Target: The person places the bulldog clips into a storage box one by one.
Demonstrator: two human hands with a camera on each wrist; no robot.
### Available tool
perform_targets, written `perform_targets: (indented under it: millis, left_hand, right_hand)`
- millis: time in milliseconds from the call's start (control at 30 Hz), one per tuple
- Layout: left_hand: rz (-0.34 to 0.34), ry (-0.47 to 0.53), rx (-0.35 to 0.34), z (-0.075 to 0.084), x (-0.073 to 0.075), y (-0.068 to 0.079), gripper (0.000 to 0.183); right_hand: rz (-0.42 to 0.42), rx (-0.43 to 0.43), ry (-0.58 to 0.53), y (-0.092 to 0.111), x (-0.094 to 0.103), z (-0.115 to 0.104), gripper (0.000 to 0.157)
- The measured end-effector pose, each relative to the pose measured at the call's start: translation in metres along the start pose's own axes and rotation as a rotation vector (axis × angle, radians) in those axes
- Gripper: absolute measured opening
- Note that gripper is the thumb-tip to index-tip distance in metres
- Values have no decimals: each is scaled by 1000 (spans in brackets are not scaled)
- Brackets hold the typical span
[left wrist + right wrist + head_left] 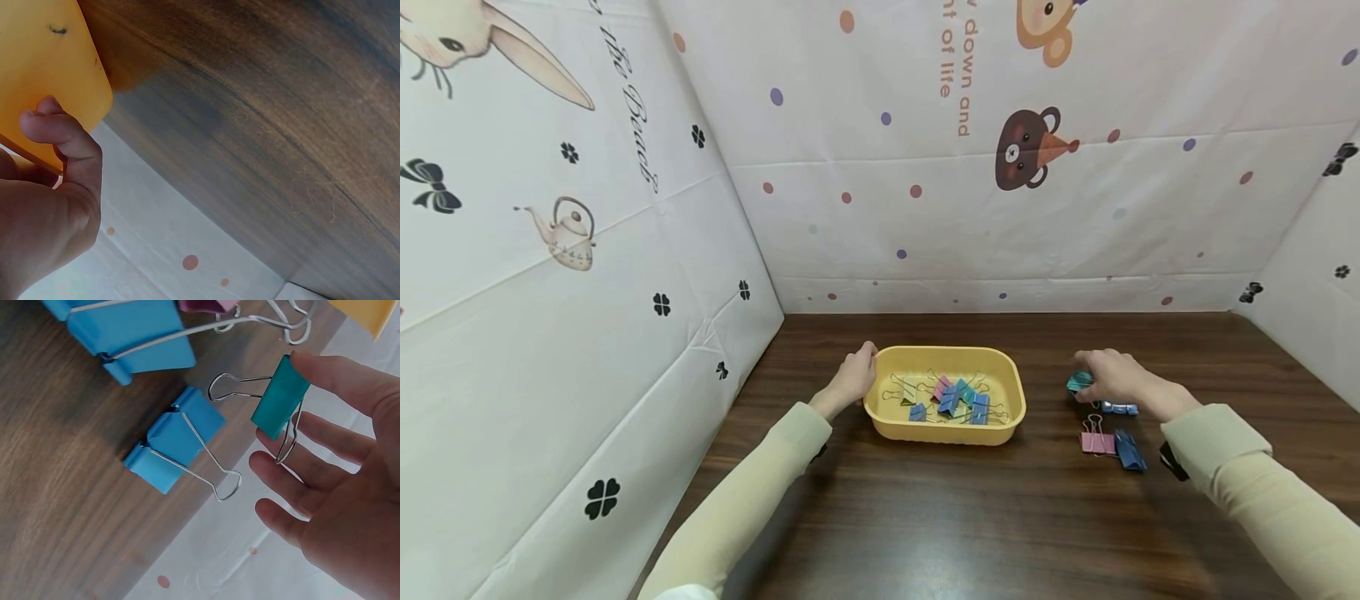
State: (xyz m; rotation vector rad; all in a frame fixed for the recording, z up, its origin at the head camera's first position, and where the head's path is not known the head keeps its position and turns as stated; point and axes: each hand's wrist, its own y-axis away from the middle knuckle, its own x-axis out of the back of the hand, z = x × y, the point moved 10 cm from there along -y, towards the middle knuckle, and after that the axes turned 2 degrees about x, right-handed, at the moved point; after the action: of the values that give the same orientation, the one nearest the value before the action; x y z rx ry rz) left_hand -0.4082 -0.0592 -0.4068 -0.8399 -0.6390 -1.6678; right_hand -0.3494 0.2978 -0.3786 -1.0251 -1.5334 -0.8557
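My left hand (854,373) grips the left end of a yellow plastic bin (1017,392); in the left wrist view its fingers curl over the rim of the bin (75,69). Inside lie several binder clips in blue, pink, teal and pale green. To the right of the bin, my right hand (1116,375) pinches a teal binder clip (280,397) between thumb and fingers, its wire handles sticking out. A blue binder clip (175,440) lies just below that hand. Nearer to me are a pink binder clip (1097,443) and a dark blue binder clip (1129,451).
Everything stands on a dark brown wood-grain table (955,517). White printed sheets rise as a back wall (880,217), a left wall (587,350) and a right wall (1318,283) around it. The bin stands between my two hands.
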Motion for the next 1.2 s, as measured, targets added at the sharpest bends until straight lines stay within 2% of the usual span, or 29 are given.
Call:
perform_targets:
  millis: [633,933,1200]
  left_hand:
    - [-6,4,7,-1,-1,0,26]
    - [0,10,-6,1,0,0,27]
    - [-2,6,12,-1,0,0,27]
  right_hand:
    - [51,-4,11,-13,22,-20,52]
    - [75,18,14,-20,34,-38,53]
    - [90,68,7,-24,42,-59,50]
